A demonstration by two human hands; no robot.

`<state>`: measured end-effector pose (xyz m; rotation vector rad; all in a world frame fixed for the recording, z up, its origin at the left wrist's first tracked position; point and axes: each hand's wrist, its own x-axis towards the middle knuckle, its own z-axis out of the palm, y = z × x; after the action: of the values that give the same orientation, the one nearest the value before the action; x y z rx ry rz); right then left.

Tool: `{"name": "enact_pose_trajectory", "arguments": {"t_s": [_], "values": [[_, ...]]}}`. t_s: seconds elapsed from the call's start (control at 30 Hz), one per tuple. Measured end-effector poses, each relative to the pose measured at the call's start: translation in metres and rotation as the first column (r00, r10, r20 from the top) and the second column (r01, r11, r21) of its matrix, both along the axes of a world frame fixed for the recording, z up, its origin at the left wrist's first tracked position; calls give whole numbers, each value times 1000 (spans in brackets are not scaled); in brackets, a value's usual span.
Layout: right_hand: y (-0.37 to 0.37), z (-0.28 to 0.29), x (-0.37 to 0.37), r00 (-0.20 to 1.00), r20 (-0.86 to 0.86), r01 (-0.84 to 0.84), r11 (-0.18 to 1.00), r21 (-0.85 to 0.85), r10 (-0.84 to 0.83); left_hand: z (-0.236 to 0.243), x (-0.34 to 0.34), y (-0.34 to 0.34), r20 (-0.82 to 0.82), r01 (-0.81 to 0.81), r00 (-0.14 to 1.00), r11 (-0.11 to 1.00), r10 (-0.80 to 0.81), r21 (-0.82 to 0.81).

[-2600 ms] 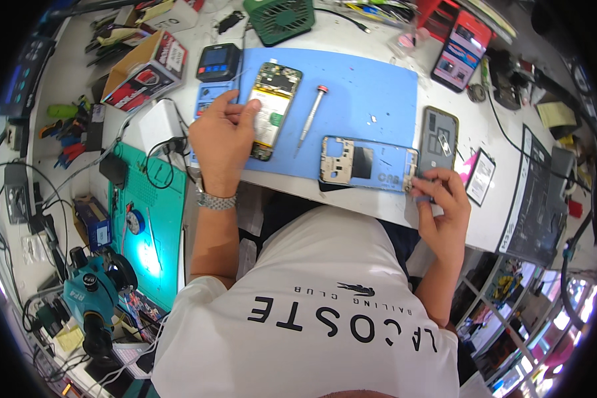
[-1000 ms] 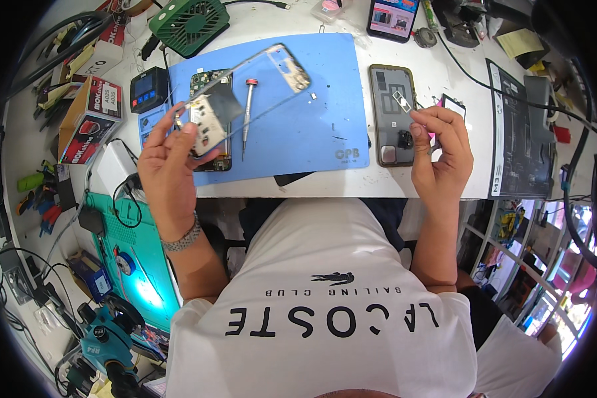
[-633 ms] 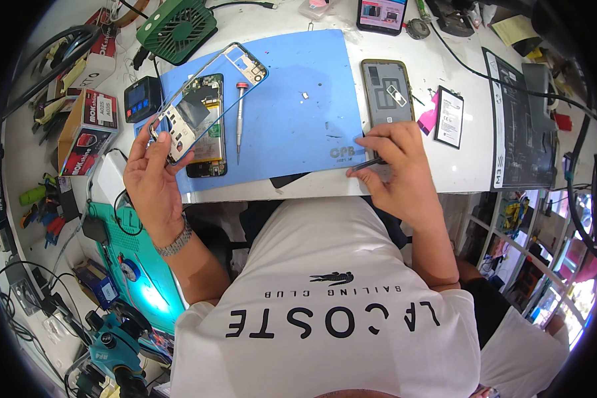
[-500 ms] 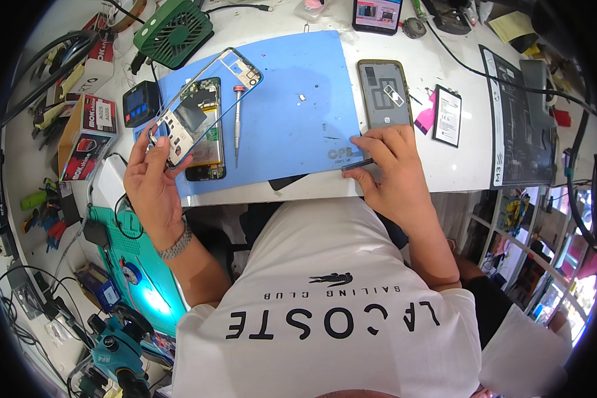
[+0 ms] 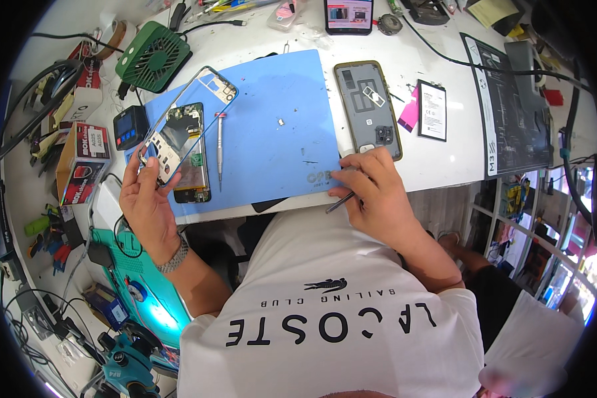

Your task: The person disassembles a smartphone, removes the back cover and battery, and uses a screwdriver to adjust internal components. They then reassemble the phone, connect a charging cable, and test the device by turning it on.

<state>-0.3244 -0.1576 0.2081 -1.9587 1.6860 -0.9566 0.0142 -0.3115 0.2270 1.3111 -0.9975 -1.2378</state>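
My left hand (image 5: 146,202) is closed on the lower end of a blue-edged phone frame (image 5: 170,154), holding it tilted above an opened phone (image 5: 194,174) on the blue mat (image 5: 265,142). The opened phone shows its battery and boards, partly hidden by the frame. Beside it lies a screwdriver (image 5: 220,152) with a red cap. At the mat's front right corner, my right hand (image 5: 375,196) pinches a slim dark tool (image 5: 339,203), whose end points toward me; its exact kind is unclear. Just beyond that hand lies a grey phone back cover (image 5: 368,109).
A phone battery (image 5: 432,111) with a pink tab lies right of the cover. A green fan (image 5: 154,56) and a small dark device (image 5: 130,127) stand at the left. A lit phone (image 5: 348,14) is at the back. A dark mat (image 5: 507,109) lies far right.
The head view has shifted slightly. My right hand has turned the slim dark tool so that its end points nearer me, past the table edge. My left hand keeps hold of the phone frame.
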Motion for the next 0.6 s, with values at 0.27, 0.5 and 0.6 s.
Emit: {"name": "enact_pose_trajectory", "arguments": {"t_s": [0.27, 0.5, 0.6], "values": [[0, 4, -3, 994, 104, 32, 998, -46, -27, 3, -9, -2, 17, 24, 1000, 999, -24, 26], [-7, 2, -33, 910, 14, 411, 897, -161, -415, 12, -18, 2, 13, 42, 999, 999, -42, 25], [-9, -2, -46, 855, -80, 501, 855, -132, -513, 5, -21, 5, 70, 93, 993, 994, -96, 52]]}}
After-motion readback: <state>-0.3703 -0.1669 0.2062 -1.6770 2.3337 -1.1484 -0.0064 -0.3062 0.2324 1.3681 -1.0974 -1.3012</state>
